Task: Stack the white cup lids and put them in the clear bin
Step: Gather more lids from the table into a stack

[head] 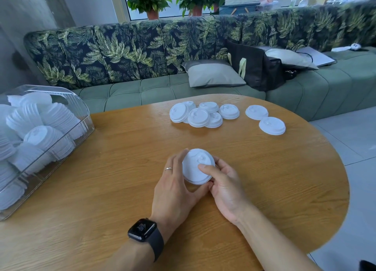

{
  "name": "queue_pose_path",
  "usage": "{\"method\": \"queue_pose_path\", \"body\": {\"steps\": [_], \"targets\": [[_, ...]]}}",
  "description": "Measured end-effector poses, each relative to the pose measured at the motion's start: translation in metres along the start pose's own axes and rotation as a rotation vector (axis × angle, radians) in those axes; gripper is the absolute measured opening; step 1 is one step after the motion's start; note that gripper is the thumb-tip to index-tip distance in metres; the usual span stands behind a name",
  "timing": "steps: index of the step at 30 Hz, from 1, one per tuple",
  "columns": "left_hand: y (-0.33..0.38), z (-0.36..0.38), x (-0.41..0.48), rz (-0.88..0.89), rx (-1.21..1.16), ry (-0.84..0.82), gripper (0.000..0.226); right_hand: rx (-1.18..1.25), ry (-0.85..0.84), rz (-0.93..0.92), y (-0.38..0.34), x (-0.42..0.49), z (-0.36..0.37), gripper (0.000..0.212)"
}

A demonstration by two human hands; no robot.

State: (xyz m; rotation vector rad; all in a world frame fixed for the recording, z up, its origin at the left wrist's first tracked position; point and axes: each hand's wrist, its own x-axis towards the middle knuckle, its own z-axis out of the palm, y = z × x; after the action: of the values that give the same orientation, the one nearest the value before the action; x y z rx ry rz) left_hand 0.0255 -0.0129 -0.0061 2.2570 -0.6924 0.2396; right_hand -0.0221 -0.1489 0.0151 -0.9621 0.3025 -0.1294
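Both hands hold a small stack of white cup lids [195,169] just above the middle of the round wooden table [122,189]. My left hand [175,187] curls round its left side. My right hand [223,181] grips the right side, thumb lying across the top lid. Several loose lids [198,116] lie in an overlapping cluster at the table's far side, with one lid [229,111] beside them and two more [256,112] [272,125] further right. The clear bin [81,116] stands at the table's left edge, holding several stacks of lids.
A green bench sofa [142,91] with a leaf-print back runs behind the table, carrying a grey cushion [213,75], a black bag [254,67] and a laptop [317,56]. The tiled floor [356,138] lies to the right. A black watch [144,230] sits on my left wrist.
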Motion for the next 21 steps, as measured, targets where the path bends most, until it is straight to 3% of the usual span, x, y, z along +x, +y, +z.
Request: {"method": "queue_pose_path", "body": {"steps": [8, 11, 15, 21], "targets": [[0.0, -0.005, -0.005, -0.061, -0.052, 0.03, 0.095, 0.014, 0.042, -0.028, 0.003, -0.002, 0.003, 0.041], [0.001, -0.014, -0.014, -0.122, -0.097, 0.059, 0.094, -0.119, 0.065, -0.085, 0.007, -0.005, 0.008, 0.039], [-0.009, -0.034, -0.029, -0.127, -0.038, 0.038, 0.094, -0.252, 0.01, -0.082, 0.018, -0.013, 0.028, 0.046], [-0.023, -0.078, -0.041, -0.145, 0.052, 0.046, 0.092, -0.258, -0.102, -0.069, 0.03, -0.032, 0.076, 0.031]]}}
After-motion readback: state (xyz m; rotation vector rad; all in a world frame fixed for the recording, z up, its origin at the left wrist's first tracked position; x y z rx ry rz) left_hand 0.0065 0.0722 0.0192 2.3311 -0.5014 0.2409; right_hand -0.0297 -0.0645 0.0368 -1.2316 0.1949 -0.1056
